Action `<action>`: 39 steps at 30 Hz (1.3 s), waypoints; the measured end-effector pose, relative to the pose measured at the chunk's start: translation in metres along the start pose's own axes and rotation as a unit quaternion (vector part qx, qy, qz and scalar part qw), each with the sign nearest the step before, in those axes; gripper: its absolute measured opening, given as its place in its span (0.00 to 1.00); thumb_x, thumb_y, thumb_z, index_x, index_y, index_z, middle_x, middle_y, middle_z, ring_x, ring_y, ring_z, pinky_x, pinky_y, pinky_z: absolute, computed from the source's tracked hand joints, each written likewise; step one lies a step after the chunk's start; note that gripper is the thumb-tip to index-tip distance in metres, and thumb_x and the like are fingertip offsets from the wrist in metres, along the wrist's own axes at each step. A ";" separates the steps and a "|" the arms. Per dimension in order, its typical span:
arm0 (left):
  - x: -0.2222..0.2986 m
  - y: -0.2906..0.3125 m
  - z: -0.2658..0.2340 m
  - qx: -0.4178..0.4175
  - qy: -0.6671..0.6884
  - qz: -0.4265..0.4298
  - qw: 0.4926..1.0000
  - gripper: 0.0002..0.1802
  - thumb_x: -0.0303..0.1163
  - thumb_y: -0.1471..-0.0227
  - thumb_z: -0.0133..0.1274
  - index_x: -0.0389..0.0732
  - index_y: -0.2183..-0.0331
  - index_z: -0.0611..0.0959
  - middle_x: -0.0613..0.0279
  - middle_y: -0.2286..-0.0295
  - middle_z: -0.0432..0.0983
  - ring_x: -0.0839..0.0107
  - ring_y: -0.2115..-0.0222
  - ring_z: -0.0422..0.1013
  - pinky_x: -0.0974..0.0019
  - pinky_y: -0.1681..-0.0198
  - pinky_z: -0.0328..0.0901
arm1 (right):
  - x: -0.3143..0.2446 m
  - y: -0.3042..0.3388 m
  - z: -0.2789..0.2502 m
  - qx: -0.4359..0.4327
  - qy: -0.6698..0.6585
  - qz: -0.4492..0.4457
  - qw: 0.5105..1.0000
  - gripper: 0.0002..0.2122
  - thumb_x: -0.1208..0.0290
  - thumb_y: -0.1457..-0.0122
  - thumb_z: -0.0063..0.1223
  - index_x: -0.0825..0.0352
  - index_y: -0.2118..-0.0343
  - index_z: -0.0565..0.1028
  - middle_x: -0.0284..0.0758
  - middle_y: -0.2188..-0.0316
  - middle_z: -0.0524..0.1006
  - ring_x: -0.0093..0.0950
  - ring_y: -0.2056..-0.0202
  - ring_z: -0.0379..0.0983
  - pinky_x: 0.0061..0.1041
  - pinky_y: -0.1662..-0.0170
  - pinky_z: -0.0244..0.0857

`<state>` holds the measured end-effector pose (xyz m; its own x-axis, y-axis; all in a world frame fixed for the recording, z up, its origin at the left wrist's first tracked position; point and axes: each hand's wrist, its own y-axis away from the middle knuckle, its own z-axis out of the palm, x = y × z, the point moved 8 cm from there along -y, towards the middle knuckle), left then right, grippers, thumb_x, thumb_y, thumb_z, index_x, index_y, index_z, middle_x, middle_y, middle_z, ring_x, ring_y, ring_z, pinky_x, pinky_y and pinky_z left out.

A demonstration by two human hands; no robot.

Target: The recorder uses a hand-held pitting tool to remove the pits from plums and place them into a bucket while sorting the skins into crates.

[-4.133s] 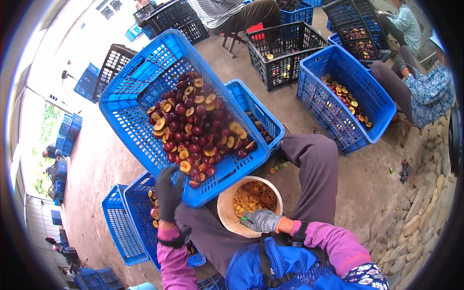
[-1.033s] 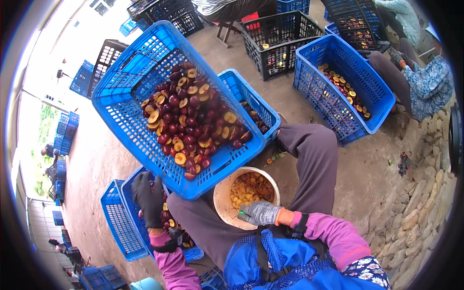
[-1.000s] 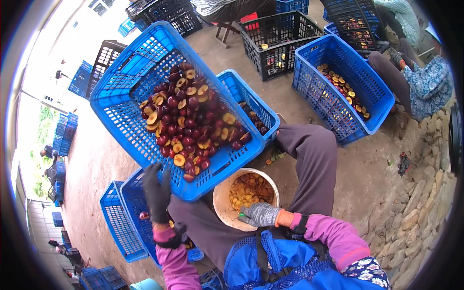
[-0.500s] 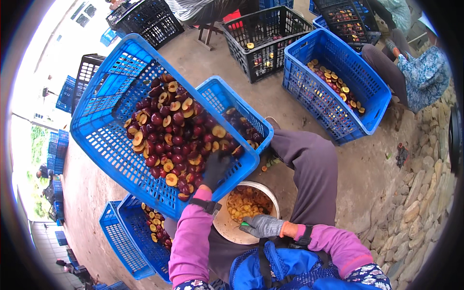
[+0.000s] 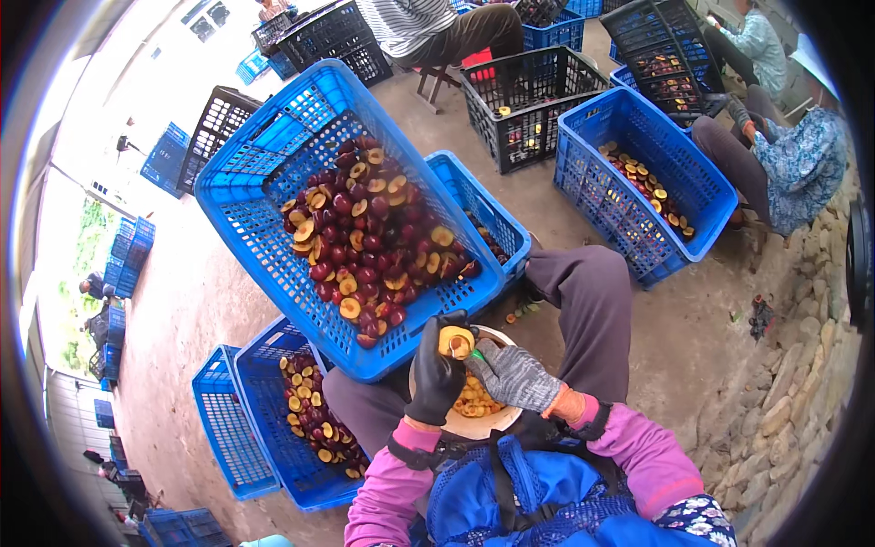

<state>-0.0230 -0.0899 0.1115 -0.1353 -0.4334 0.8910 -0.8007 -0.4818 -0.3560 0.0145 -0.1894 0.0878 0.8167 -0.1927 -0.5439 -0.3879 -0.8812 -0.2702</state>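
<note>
Your left glove (image 5: 435, 381): smooth, faintly glossy
Your right glove (image 5: 521, 378): knitted cloth — matt
Your fruit (image 5: 369, 251): glossy skins
Crate before you (image 5: 244, 208): plastic — smooth

Big blue crate (image 5: 260, 232) blocks ahead; room beyond right knee (image 5: 594, 273).

Gloved left fingers (image 5: 432, 341) curl beside the bent right fingers (image 5: 495, 365).

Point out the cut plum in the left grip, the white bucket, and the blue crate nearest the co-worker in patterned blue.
Cut plum (image 5: 454, 338): head view, on its yellow flesh.
White bucket (image 5: 481, 427): head view, on its inner wall.
Blue crate (image 5: 602, 211): head view, on its outer side wall.
</note>
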 end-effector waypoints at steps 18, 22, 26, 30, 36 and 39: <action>-0.007 0.008 0.022 0.010 0.169 -0.034 0.985 0.20 0.33 0.41 0.35 0.32 0.77 0.76 0.58 0.80 0.72 0.71 0.77 0.69 0.70 0.71 0.63 | -0.012 0.039 0.029 0.146 -0.027 -0.113 0.982 0.12 0.71 0.46 0.43 0.69 0.60 0.68 0.46 0.73 0.69 0.38 0.82 0.65 0.35 0.82 0.57; -0.016 -0.005 0.043 -0.118 0.210 -0.218 0.946 0.21 0.32 0.43 0.38 0.31 0.82 0.76 0.59 0.84 0.71 0.74 0.82 0.67 0.71 0.76 0.62 | -0.015 0.043 0.027 0.165 -0.011 -0.109 0.980 0.15 0.75 0.48 0.42 0.70 0.56 0.68 0.42 0.73 0.69 0.34 0.80 0.65 0.32 0.79 0.58; 0.002 -0.018 0.057 -0.250 0.116 -0.142 0.951 0.24 0.32 0.44 0.40 0.33 0.88 0.73 0.60 0.86 0.70 0.76 0.86 0.65 0.72 0.81 0.59 | -0.013 0.050 0.033 0.132 -0.046 -0.146 0.979 0.16 0.76 0.46 0.39 0.71 0.53 0.66 0.43 0.66 0.70 0.35 0.70 0.69 0.30 0.69 0.64; -0.014 -0.010 0.056 -0.144 0.346 -0.230 0.898 0.21 0.34 0.44 0.41 0.35 0.85 0.72 0.59 0.82 0.69 0.73 0.80 0.66 0.70 0.77 0.61 | -0.013 0.053 0.042 0.040 0.113 -0.225 0.967 0.18 0.77 0.44 0.39 0.71 0.50 0.64 0.44 0.56 0.69 0.34 0.57 0.69 0.28 0.55 0.65; -0.047 -0.005 0.051 -0.002 0.585 -0.342 0.735 0.15 0.38 0.44 0.43 0.40 0.78 0.70 0.59 0.76 0.67 0.66 0.70 0.67 0.65 0.68 0.65 | 0.029 0.063 0.097 -0.067 -0.123 -0.184 0.973 0.18 0.72 0.44 0.38 0.71 0.50 0.62 0.41 0.51 0.65 0.33 0.50 0.63 0.28 0.48 0.59; -0.067 0.003 0.010 0.044 0.575 -0.349 0.739 0.12 0.40 0.45 0.45 0.42 0.74 0.71 0.62 0.73 0.67 0.67 0.69 0.67 0.64 0.64 0.67 | 0.000 0.071 0.110 -0.093 0.331 -0.387 0.856 0.19 0.70 0.37 0.27 0.68 0.45 0.58 0.38 0.47 0.62 0.30 0.49 0.61 0.28 0.48 0.57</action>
<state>-0.0104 -0.0695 0.0479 -0.1544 0.8526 0.4993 -0.8751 -0.3526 0.3315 -0.0600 -0.2048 -0.0193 0.8853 0.3308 0.3269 0.4024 -0.8973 -0.1816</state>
